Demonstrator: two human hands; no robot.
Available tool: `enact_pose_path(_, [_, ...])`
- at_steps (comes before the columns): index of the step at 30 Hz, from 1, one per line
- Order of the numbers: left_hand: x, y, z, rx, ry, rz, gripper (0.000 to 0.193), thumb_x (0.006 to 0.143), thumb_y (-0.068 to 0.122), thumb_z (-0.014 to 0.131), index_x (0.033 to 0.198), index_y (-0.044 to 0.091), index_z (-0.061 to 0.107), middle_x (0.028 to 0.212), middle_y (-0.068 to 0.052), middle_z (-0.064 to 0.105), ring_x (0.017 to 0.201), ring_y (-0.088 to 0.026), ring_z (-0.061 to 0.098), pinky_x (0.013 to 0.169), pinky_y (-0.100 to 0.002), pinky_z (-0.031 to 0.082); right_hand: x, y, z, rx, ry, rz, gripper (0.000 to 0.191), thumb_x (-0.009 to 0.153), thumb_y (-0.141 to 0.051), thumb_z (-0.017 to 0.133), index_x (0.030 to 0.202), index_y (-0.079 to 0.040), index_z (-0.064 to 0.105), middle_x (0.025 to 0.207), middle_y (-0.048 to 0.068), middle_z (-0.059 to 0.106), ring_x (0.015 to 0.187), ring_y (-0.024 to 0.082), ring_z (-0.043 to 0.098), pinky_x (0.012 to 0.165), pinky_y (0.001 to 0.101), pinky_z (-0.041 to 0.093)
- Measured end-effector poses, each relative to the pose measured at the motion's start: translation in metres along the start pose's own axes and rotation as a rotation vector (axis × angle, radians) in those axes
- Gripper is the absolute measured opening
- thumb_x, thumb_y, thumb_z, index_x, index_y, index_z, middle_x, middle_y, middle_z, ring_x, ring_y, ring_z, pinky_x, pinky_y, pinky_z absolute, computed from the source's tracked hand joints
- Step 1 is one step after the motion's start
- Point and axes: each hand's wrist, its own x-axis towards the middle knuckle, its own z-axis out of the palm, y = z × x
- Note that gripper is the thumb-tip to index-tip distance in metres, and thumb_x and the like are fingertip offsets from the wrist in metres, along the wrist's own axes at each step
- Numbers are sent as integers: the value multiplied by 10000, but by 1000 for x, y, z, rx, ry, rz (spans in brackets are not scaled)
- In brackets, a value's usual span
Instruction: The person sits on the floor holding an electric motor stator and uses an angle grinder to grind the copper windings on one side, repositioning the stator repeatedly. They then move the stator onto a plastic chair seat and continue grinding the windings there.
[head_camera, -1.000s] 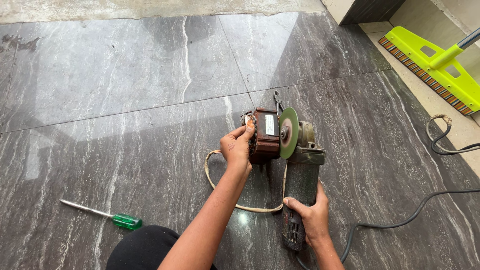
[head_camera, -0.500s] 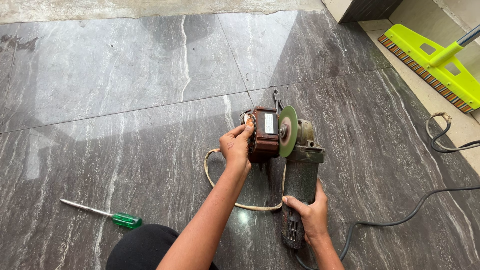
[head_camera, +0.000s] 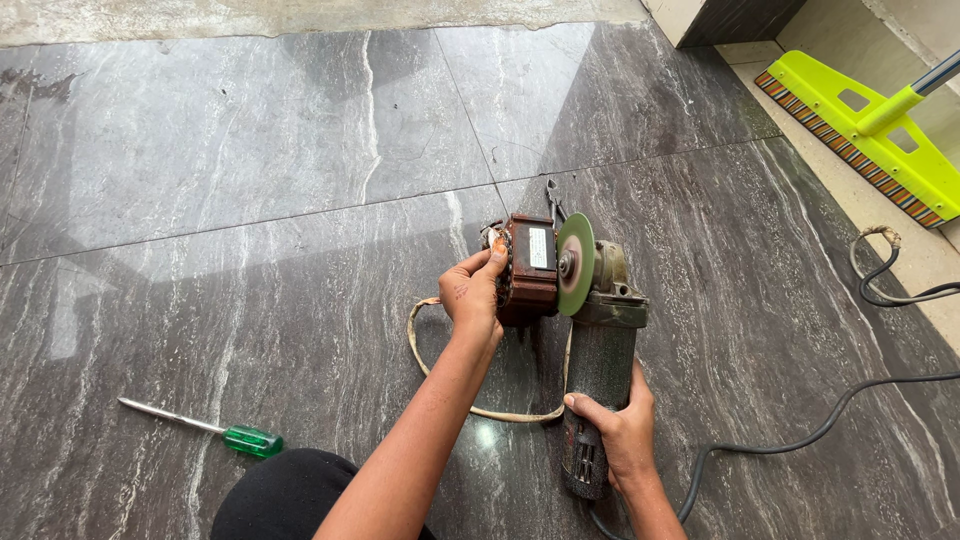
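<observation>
A small brown electric motor core (head_camera: 528, 268), with copper windings at its left end and a pale label on top, sits on the dark grey marble-patterned floor (head_camera: 250, 200) near the middle of the scene. The person's left hand (head_camera: 474, 292) grips its left end, fingers clamped around the windings. Pressed against the motor's right face is the green disc (head_camera: 574, 264) of an angle grinder (head_camera: 598, 350), which lies along the floor with its grey-green body pointing toward the person. The right hand (head_camera: 618, 432) wraps the grinder's body near its tail, fingers closed around it. A black power cable (head_camera: 800, 440) runs from the grinder's near end away to the right. A pale cord (head_camera: 425, 360) loops on the floor from the motor, passing beneath the left forearm. Just beyond the motor, dark pliers (head_camera: 553, 198) lie partly hidden. On the near left, well apart, lies a screwdriver with a green handle (head_camera: 215, 430). At the far right, on a lighter strip of floor, a bright yellow-green floor wiper (head_camera: 860, 130) rests. The person's dark-clothed knee (head_camera: 285, 495) shows at the near edge.
</observation>
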Motion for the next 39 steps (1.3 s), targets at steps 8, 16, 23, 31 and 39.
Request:
enact_pose_path(8, [-4,2,1,-15,-17,-1,211,855,101,803,1019,-32,803,867,-102,781,702,-118,682,650,-278,570,-1,-1,-1,-12,5,29,630,642,-18,752,1245,-26,572,855,110,678,595,182,680,497,320,591])
enact_pose_path(16, [-5,2,1,-27,-18,3,208,853,102,803,1016,-28,802,872,-100,782,711,-121,685,660,-277,572,-2,0,-1,-4,6,19,655,633,-15,742,1261,-29,557,880,107,684,630,183,707,533,320,625])
enact_pose_path(23, [-5,2,1,-22,0,-6,211,845,94,807,1015,-31,801,865,-104,783,699,-120,686,652,-273,576,-3,1,-1,-9,10,23,650,634,-19,748,1257,-18,565,884,113,683,645,192,701,548,336,618])
enact_pose_path(31, [-2,-1,0,-47,-16,20,212,841,87,809,1011,-40,803,866,-110,781,696,-117,682,645,-271,572,-4,0,0,5,11,38,604,639,-8,752,1217,-8,575,868,125,688,608,201,684,508,346,595])
enact_pose_path(39, [-4,3,5,21,42,16,216,835,100,820,1009,-26,804,872,-111,789,703,-118,690,653,-272,578,-1,0,-1,0,2,15,589,640,-2,745,1206,-7,583,866,116,695,635,184,713,553,322,633])
